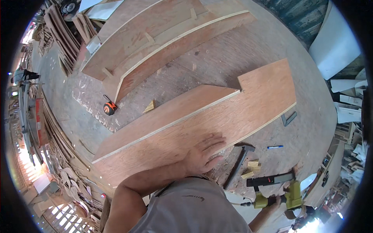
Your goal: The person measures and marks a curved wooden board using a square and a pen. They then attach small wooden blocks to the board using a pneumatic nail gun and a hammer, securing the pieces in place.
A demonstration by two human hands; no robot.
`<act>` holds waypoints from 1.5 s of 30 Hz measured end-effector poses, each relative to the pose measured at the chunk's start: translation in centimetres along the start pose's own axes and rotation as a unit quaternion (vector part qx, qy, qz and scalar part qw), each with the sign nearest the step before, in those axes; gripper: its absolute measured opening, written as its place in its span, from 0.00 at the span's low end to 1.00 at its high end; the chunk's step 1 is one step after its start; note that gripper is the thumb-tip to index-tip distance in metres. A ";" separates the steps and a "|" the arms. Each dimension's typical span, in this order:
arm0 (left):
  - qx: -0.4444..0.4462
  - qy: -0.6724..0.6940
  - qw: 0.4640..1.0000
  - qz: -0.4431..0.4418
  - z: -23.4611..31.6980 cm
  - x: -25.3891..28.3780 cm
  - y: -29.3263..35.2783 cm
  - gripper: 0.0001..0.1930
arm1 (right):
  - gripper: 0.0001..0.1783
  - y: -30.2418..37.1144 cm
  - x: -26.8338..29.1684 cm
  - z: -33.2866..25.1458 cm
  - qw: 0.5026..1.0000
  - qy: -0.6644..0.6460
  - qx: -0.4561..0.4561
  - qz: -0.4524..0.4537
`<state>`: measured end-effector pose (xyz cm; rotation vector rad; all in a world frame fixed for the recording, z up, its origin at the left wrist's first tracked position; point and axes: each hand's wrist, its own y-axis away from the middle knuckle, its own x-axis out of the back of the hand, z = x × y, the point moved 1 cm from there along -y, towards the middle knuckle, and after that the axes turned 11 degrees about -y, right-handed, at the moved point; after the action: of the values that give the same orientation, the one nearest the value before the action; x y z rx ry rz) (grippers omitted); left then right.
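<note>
It's a pretty cluttered workshop tbh, with a scuffed brown surface point(182, 66) over a grey floor point(70, 108), long boards point(62, 33) stacked far left, a scrap-wood heap point(74, 186) near left, bright light blasting through the left slatted wall point(19, 151), and a dark corrugated wall point(299, 19) far right beside a white sheet point(336, 44).

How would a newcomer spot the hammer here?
On the big worktable, find the long plywood piece under the left hand. Close to that piece's near edge, right of the hand, lies the hammer. It is long and dark with a crosswise head, unlike the small pale wood blocks and the slim blue pen nearby.
</note>
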<state>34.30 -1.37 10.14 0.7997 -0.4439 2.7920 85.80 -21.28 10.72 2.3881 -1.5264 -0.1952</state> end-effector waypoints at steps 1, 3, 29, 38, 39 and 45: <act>0.015 0.023 1.000 -0.001 -0.2 -0.1 0.0 0.27 | 0.16 4.5 -5.4 -3.0 0.999 -0.050 -0.013 -0.008; 0.038 0.077 0.996 -0.009 -0.6 -0.2 -0.2 0.27 | 0.28 10.8 -13.7 -7.6 0.988 -0.046 -0.015 -0.147; 0.216 0.535 0.816 -0.035 -3.5 0.7 -1.7 0.28 | 0.14 24.9 -34.8 -7.3 0.613 0.494 0.178 -0.590; 0.203 0.547 0.812 -0.033 -3.3 1.1 -2.0 0.29 | 0.15 25.0 -35.0 -7.0 0.614 0.494 0.156 -0.595; 0.200 0.550 0.810 -0.028 -3.2 1.3 -2.3 0.29 | 0.15 24.9 -35.2 -7.0 0.616 0.492 0.155 -0.595; 0.217 0.599 0.771 -0.032 -3.2 1.0 -1.8 0.28 | 0.15 25.3 -35.1 -6.8 0.620 0.491 0.147 -0.595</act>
<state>32.45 1.53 8.52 -0.9549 0.4575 2.6588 50.89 1.74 23.67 2.4902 0.6423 0.9971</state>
